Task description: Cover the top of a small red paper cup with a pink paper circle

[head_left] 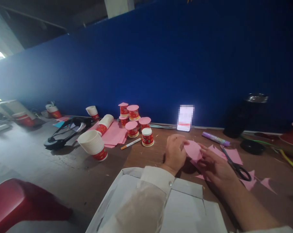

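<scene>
My left hand (175, 152) and my right hand (215, 165) meet over the brown table (148, 155), both pinching a small pink paper piece (193, 150) between them. The left fingers grip its left edge, the right fingers hold its right and lower side. Pink paper scraps (249, 183) lie to the right of my right hand. Black-handled scissors (236, 165) rest just right of that hand. A white sleeve covers my left forearm; the right forearm is bare.
Red-and-white paper cups capped with pink paper (134, 124) stand on pink sheets (114, 134). A stack of cups (94, 145) lies on its side. A purple glue stick (215, 138), a lit phone (186, 118), a cigarette (130, 144), a black flask (243, 116) and a blue wall (161, 64) lie beyond.
</scene>
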{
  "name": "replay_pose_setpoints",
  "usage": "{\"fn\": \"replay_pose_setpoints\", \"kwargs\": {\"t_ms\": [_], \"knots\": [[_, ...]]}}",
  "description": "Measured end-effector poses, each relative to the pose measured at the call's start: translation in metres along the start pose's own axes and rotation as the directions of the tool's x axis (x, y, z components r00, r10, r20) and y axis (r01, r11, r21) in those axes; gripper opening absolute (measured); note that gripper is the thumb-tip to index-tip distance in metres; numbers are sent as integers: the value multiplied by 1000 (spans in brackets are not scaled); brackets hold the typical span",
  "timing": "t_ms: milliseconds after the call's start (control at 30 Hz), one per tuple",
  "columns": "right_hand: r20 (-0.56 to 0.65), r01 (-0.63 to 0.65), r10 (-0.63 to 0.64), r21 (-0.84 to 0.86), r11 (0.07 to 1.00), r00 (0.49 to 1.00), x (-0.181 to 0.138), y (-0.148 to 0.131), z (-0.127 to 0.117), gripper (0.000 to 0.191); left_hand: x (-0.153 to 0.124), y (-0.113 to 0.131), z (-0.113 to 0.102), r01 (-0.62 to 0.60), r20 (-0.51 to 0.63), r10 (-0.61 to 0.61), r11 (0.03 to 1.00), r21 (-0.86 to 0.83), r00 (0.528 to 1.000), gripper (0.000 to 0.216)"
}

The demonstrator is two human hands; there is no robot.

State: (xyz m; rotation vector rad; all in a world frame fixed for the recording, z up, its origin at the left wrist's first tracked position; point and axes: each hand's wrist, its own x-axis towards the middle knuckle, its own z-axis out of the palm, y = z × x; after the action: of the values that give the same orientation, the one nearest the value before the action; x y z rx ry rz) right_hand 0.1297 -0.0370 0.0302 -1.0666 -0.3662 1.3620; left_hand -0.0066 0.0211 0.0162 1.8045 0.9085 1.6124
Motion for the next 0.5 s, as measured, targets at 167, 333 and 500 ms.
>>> {"fn": "replay_pose_setpoints", "kwargs": {"t_ms": [167,333,500], "knots": [[9,51,-50,-31,998,999,3,0,-5,47,8,-4,-1,326,13,-331,921,-212,944,16],[6,33,-32,-81,996,999,3,1,-4,52,15,-5,-5,755,397,-642,572,-320,655,46],[-20,109,-119,-261,959,993,1,-2,-3,47,17,-4,-15,793,433,-665,539,-286,608,37]]}}
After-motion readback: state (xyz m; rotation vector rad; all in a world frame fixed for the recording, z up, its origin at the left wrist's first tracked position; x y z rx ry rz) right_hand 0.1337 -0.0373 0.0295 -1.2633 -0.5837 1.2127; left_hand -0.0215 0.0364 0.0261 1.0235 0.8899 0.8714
